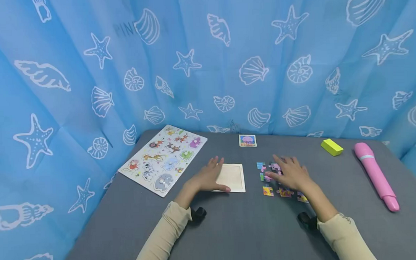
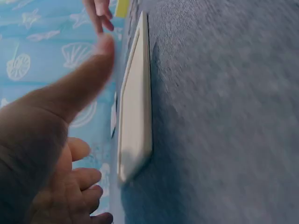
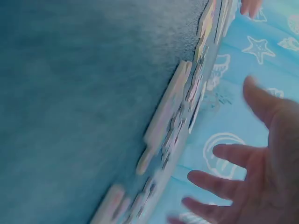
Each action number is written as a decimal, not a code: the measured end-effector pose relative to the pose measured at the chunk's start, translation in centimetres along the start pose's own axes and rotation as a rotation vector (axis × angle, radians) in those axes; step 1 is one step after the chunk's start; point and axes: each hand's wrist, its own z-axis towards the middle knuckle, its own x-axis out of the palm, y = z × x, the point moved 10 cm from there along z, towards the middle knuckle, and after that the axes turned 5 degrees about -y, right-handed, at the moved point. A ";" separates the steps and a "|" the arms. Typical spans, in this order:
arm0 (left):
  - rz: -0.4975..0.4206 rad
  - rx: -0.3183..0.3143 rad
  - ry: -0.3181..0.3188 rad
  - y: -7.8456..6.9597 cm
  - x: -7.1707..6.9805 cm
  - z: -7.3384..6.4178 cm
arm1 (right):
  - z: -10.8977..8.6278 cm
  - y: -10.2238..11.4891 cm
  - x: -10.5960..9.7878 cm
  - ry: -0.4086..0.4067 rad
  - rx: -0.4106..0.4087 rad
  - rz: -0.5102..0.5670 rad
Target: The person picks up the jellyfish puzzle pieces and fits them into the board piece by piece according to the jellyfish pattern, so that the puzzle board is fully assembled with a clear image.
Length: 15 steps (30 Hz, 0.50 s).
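A shallow, square wooden puzzle tray (image 1: 233, 177) lies on the grey table, its recess bare. My left hand (image 1: 209, 176) hovers at the tray's left side with fingers spread and thumb over its front edge; in the left wrist view the tray (image 2: 135, 107) lies beyond the thumb. To the right are several loose jigsaw pieces (image 1: 268, 191) in pink, blue and yellow. Above them my right hand (image 1: 292, 175) is spread and holds nothing, covering some of the pieces. In the right wrist view the puzzle pieces (image 3: 166, 109) lie flat below the spread fingers (image 3: 233, 154).
A white animal peg board (image 1: 164, 158) lies at the left. A small picture card (image 1: 247, 140) with a pink sea creature is at the back. On the right are a yellow block (image 1: 331, 147) and a pink microphone-shaped toy (image 1: 376, 175). A blue shell-print curtain (image 1: 206, 69) borders the table.
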 end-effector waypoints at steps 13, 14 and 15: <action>-0.102 -0.038 0.039 1.5 0.4 -0.5 | 4.4 1.7 -0.9 -0.155 -0.165 0.200; -0.101 -0.041 0.039 1.4 0.6 -0.4 | 4.5 1.6 -0.6 -0.141 -0.163 0.204; -0.102 -0.042 0.037 1.2 0.7 -0.3 | 4.5 1.4 -0.4 -0.129 -0.156 0.210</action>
